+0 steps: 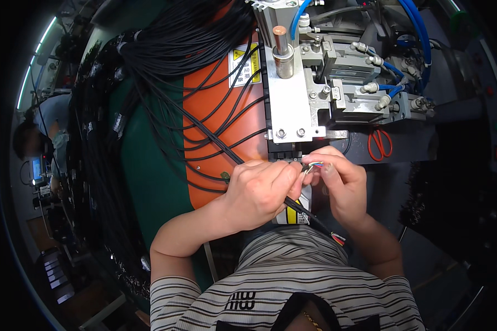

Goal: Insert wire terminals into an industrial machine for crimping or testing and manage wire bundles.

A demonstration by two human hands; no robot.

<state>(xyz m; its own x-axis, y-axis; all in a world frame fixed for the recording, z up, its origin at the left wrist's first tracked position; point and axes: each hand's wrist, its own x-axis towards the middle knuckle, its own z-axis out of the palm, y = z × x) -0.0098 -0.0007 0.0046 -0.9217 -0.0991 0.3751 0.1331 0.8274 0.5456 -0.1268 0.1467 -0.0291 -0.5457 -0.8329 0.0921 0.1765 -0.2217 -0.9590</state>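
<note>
My left hand [261,190] is closed around a black cable [299,206]. The cable's lower end slants down toward my striped shirt and shows bare coloured wires [338,239], red, orange and white among them. Just right of it, my right hand [341,181] pinches thin coloured wires [315,164], blue, white and green, between thumb and fingers. These wires come out beside the left fingertips; where they join their cable is hidden by the fingers. Both hands are close together, just in front of a metal clamping fixture [294,110].
A thick bundle of black cables [188,47] spreads over the orange and green bench top [226,118]. Pneumatic cylinders [353,69] with blue hoses stand at the back right. Red-handled scissors [379,145] lie right of the fixture. A person [49,124] is at the far left.
</note>
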